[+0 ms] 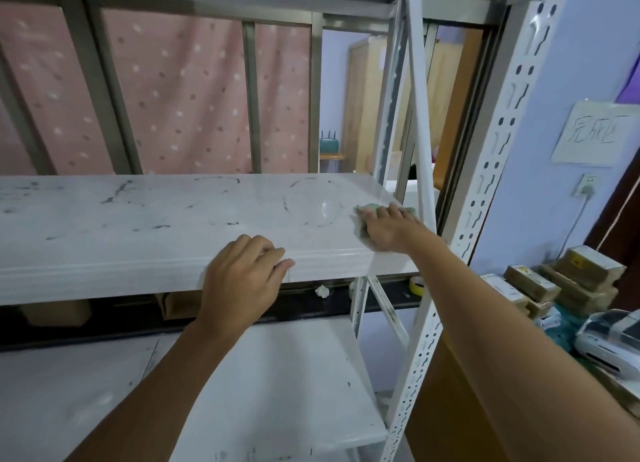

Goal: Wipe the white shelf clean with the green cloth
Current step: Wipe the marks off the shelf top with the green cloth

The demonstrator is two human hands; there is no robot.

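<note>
While the right hand (388, 231) presses the cloth (371, 208) flat onto the shelf (138, 240), the wiping step is in progress at the far right end. The fingers lie extended on top of the cloth; they pin it down and do not clench it. The left hand (239, 281) grips the near lip of the shelf at mid-length, fingers bent over the edge, and appears to brace the body. Dark marks (117, 193) cover the left and middle of the surface, including a ring-shaped trace just left of the cloth, so most of the task appears to remain. The next move calls for a firm leftward stroke under steady downward pressure, across the ring trace first. The left hand lies near that path and may need shifting.
</note>
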